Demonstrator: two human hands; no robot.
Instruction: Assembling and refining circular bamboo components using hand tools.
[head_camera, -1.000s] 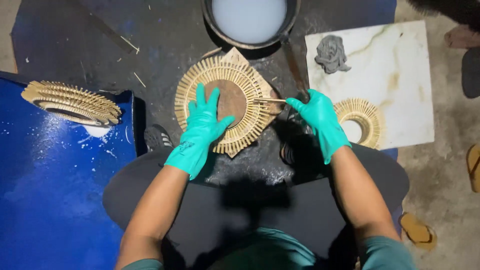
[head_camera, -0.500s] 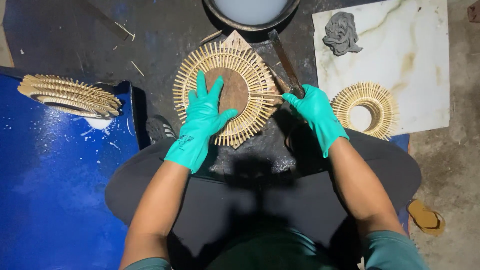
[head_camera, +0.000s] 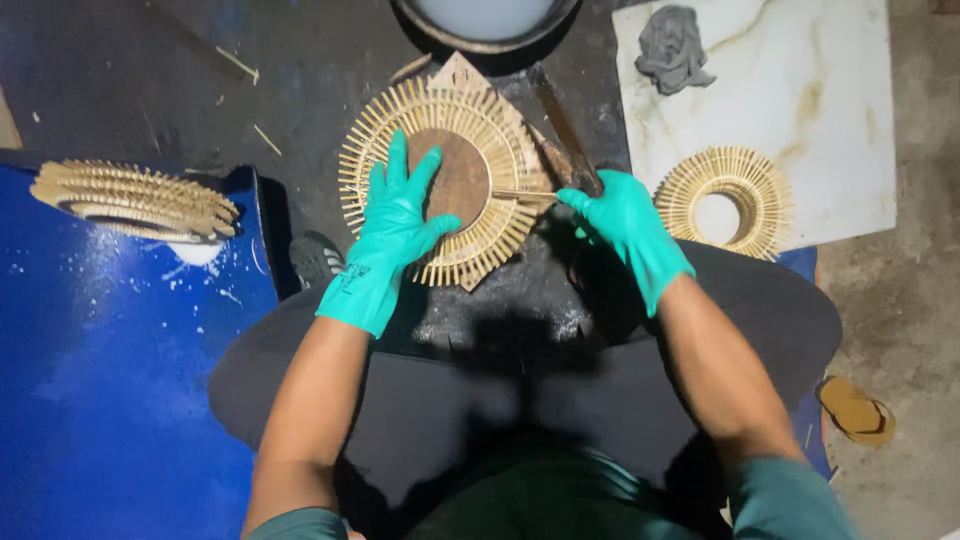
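One sunburst disc of pale bamboo sticks (head_camera: 440, 175), radiating around a round brown centre, backed by a brown card whose corners show at top and bottom; lies flat on a dark work surface (head_camera: 300, 80) before the person's lap. Left hand (head_camera: 395, 225), green-gloved, spread flat with fingers open, pressing on the disc's left half and centre, gripping nothing. Right hand (head_camera: 625, 225), green-gloved, fingers curled at the disc's right edge, pinching a thin stick (head_camera: 522, 195) that points to the centre; a dark flat tool (head_camera: 565, 125) lies just beside its fingertips. Compared with half a second earlier: right hand sits closer to the rim, the stick now visible.
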